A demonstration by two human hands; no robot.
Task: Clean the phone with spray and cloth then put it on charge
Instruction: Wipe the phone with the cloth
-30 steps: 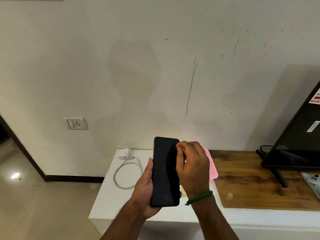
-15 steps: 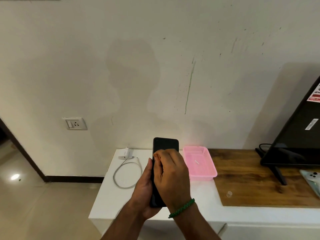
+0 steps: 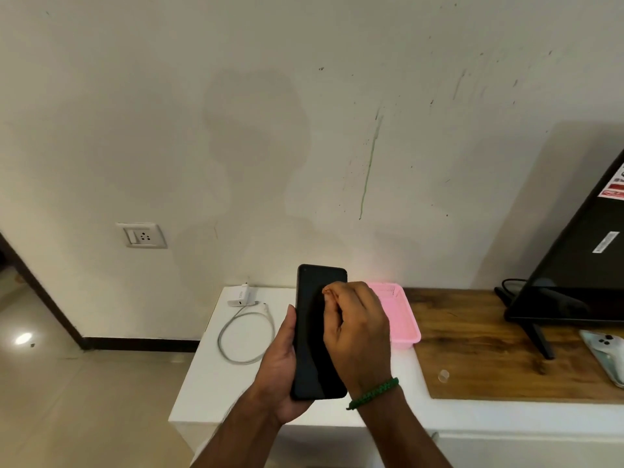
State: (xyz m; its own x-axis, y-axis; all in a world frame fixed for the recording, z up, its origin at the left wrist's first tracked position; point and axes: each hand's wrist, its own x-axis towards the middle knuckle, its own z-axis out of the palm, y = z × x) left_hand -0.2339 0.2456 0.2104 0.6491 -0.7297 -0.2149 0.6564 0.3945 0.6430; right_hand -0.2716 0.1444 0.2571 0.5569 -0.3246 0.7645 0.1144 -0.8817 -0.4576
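Curled right fingers (image 3: 335, 298) on phone (image 3: 310, 352)

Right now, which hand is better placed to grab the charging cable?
Right, probably: the left hand grips the phone, while the right hand only touches it. The cable lies to their left.

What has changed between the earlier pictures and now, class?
The right hand, fingertips bunched, slid left across the phone, then back up toward its middle. The left hand still grips the phone upright; charger, cable and pink tray stayed put.
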